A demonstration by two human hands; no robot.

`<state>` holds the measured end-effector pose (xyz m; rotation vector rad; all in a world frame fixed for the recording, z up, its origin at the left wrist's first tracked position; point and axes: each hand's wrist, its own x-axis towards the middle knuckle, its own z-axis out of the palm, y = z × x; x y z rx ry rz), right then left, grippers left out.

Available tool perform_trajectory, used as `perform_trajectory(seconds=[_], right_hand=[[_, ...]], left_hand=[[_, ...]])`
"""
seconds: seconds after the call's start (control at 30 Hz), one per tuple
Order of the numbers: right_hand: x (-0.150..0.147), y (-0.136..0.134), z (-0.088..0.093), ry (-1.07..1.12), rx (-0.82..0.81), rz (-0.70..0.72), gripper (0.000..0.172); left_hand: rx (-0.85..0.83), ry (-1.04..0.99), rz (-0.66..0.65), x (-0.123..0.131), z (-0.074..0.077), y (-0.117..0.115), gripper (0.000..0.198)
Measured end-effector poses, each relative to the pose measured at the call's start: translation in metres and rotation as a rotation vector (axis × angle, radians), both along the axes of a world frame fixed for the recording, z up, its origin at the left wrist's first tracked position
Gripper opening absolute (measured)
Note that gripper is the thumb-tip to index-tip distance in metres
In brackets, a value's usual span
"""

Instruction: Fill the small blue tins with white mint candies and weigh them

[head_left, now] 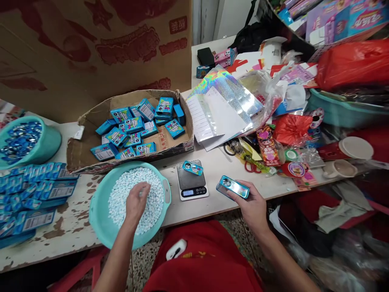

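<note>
On the table's near edge, left hand [136, 201] dipped fingers-down into white pellets [121, 190] in a teal basin [101, 219], right hand [252, 205] clasping a blue tin [232, 187] (lid side up), scale [192, 180] at ten o'clock from it, another tin [193, 167] resting on that.

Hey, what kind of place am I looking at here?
Probably a small hand-packing workbench for candy: a teal basin of white pellets, a digital scale bearing a small blue tin, and a cardboard tray of blue boxes.

Tabletop [212, 194]: white, paint chipped brown at lower left.
Floor [146, 259]: speckled terrazzo.
Wall [234, 16]: pale, upper centre.
</note>
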<state>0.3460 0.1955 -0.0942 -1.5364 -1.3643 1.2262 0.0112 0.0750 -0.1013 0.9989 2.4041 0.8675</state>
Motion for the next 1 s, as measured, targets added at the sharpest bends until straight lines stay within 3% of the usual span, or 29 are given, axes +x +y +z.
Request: perform_trajectory(seconds=[0.07, 0.13, 0.23, 0.37, 0.53, 0.63, 0.7, 0.8, 0.87, 0.93, 1.0], right_hand=[[-0.003, -0.006, -0.001, 0.016, -0.012, -0.027, 0.041], [-0.007, -0.013, 0.0, 0.025, -0.021, -0.059, 0.042], [-0.013, -0.025, 0.003, 0.022, -0.036, -0.102, 0.044], [-0.017, -0.04, 0.012, 0.011, -0.054, -0.141, 0.045], [-0.018, -0.053, 0.015, -0.038, -0.067, -0.192, 0.045], [-0.021, -0.056, 0.015, -0.034, -0.079, -0.183, 0.046], [-0.026, -0.056, 0.015, -0.016, -0.084, -0.152, 0.046], [-0.037, -0.051, 0.015, -0.024, -0.07, -0.104, 0.047], [-0.05, -0.045, 0.016, -0.035, -0.055, -0.064, 0.047], [-0.067, -0.039, 0.017, -0.012, -0.05, -0.002, 0.046], [-0.086, -0.034, 0.018, 0.039, -0.048, 0.061, 0.045]], left_hand=[[-0.027, 0.099, -0.094, -0.006, -0.004, -0.008, 0.028], [0.046, 0.162, -0.112, -0.003, 0.002, 0.004, 0.027], [0.184, 0.163, -0.198, 0.009, 0.019, 0.044, 0.021], [0.218, 0.101, -0.496, 0.025, 0.03, 0.099, 0.019], [0.038, 0.218, -0.935, 0.054, 0.012, 0.137, 0.053], [-0.105, 0.263, -1.045, 0.07, 0.002, 0.143, 0.035], [-0.107, 0.241, -0.956, 0.067, 0.006, 0.135, 0.025], [0.032, 0.167, -0.645, 0.033, 0.034, 0.093, 0.033], [0.069, 0.166, -0.347, -0.008, 0.063, 0.044, 0.042], [-0.01, 0.274, 0.033, -0.058, 0.086, -0.016, 0.049], [-0.183, 0.38, 0.413, -0.111, 0.093, -0.079, 0.059]])
